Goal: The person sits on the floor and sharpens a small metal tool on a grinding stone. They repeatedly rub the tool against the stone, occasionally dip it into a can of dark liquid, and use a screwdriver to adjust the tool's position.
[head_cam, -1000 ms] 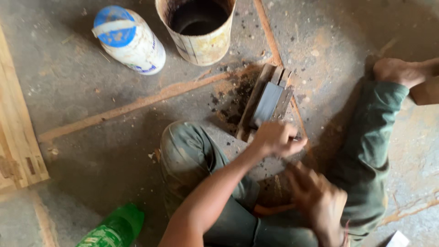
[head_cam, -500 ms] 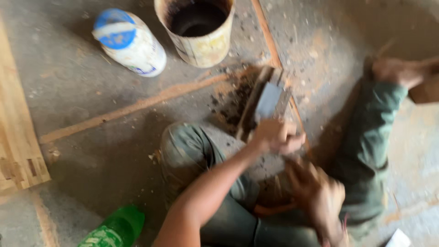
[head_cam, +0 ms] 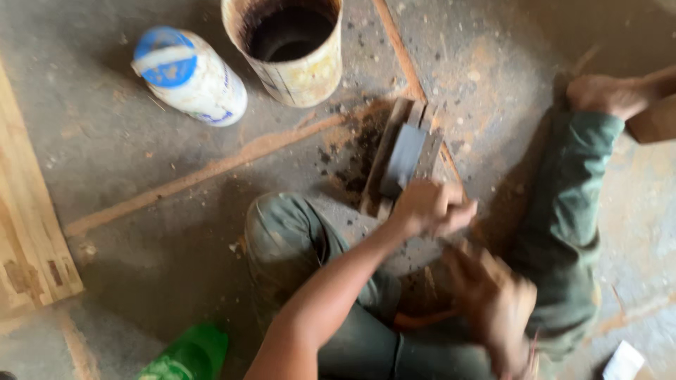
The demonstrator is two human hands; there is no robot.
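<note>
Probably a workshop: sawdust-strewn concrete floor, wooden board

The right hand, in the lower right of the frame, is smeared by motion blur, so its fingers and whatever it grips cannot be made out. The left hand, at centre, covers the near end of the grey stone in its wooden holder. The green bottle is cut off by the bottom edge, the tin can by the top edge, and the wooden board by the left edge.
</note>
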